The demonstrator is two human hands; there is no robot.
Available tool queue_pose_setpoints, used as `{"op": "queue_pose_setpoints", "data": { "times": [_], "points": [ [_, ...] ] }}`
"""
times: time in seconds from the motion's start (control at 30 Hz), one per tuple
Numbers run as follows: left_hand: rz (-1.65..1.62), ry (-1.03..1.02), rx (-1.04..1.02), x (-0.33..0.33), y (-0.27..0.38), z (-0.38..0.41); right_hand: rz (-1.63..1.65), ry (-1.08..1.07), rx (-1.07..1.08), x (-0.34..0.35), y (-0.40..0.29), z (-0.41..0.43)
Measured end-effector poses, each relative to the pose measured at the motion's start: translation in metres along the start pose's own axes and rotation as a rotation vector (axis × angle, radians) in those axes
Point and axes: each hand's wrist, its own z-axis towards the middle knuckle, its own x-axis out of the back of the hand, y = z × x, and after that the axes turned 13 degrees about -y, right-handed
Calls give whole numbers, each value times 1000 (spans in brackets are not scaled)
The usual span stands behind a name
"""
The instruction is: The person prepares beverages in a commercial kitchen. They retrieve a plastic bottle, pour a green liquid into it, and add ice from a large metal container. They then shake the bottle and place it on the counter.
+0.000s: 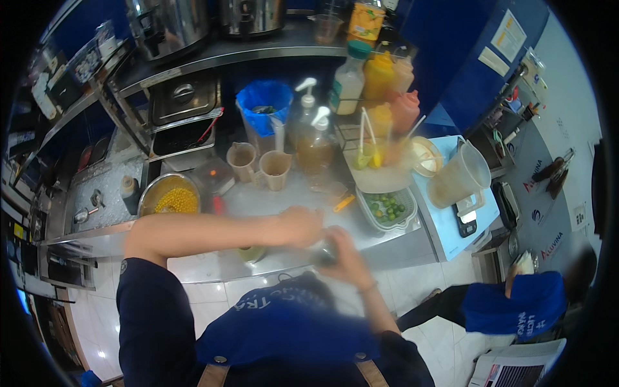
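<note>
Both of my hands are close together above the front edge of the steel counter (203, 268). My right hand (346, 259) is wrapped around a dark, glassy container (325, 250), blurred and partly covered by the fingers. Just above its top, my left hand (301, 226) is bent with the fingers drawn in; blur hides whether it holds anything. A cup with pale green contents (251, 253) stands under my left forearm. Beyond my hands lie a yellow-handled tool (344, 203) and a white basket of small green citrus fruits (387, 225).
Measuring jugs (274, 170), pump bottles (316, 150) and a steel bowl of yellow pearls (176, 200) stand behind my arm. At right are a large plastic pitcher (457, 176) and a kitchen scale (466, 222). A co-worker in a blue apron (515, 305) is at the lower right.
</note>
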Motion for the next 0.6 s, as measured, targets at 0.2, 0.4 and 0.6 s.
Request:
{"op": "queue_pose_setpoints", "data": {
  "times": [0.2, 0.4, 0.6],
  "points": [
    [408, 224, -680, -2, -21, 71, 28, 51, 53, 2, 75, -19],
    [9, -143, -72, 19, 6, 121, 90, 202, 24, 7, 103, -20],
    [425, 153, -342, 19, 14, 132, 144, 220, -2, -1, 136, -28]
  ]
}}
